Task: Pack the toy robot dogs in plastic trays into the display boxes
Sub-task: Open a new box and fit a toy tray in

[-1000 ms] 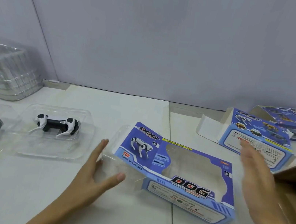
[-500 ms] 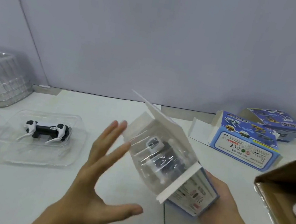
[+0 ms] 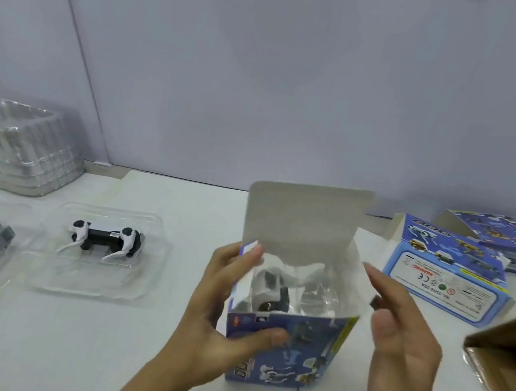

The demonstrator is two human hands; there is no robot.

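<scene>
Trays to the left of the display box (image 3: 286, 343) wait as before: a clear stack (image 3: 19, 146) at the back, two toy dogs (image 3: 106, 238) in open trays nearer. I now have the box upright on its end, where half a second ago it lay tilted in my right hand. My left hand (image 3: 218, 320) grips its left wall, thumb across the front; inside, the trayed dog (image 3: 272, 293) seems fully seated. Right of the box, my right hand (image 3: 401, 344) hovers, fingers relaxed, holding nothing; closing the raised flap (image 3: 306, 222) comes next.
</scene>
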